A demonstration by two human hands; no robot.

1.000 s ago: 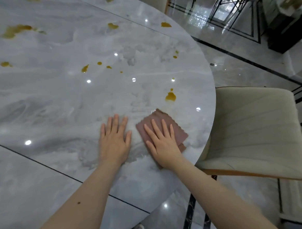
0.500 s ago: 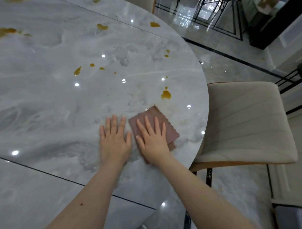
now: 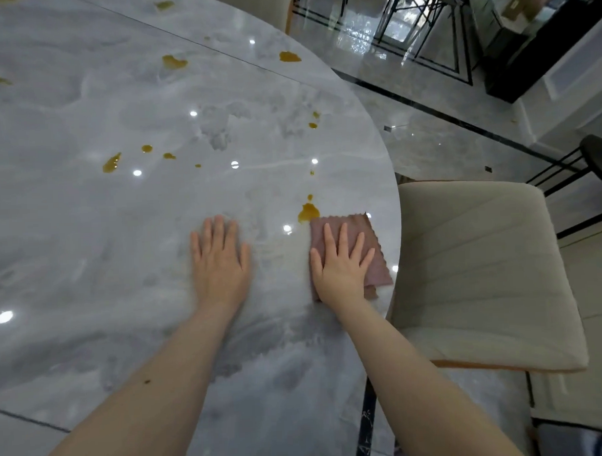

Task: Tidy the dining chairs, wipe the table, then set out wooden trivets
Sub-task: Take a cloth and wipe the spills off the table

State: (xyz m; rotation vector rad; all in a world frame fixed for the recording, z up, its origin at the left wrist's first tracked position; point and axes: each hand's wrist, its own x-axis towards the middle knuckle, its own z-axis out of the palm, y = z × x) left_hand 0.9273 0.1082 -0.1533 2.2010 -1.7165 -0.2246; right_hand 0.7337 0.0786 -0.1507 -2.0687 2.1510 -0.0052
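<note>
DESK: How far along is the person with the job?

FIELD: The wiping is under way. The right hand (image 3: 342, 270) is pressing a folded mauve cloth (image 3: 358, 246) flat on the marble surface (image 3: 88, 235), fingers spread and straight, near the rim beside a beige chair (image 3: 478, 276). The left hand (image 3: 220, 264) is resting palm-down beside it, fingers straight and close together, holding nothing.

DESK: What is left?

FIELD: A yellow-brown spill (image 3: 308, 212) is sitting just beyond the right fingertips, touching the cloth's far corner. More spots (image 3: 112, 163) are lying farther out, beyond the left hand, and others (image 3: 289, 56) near the far edge. No trivets are showing, so that step is likely waiting. Whether every chair is tidied cannot be judged from here.
</note>
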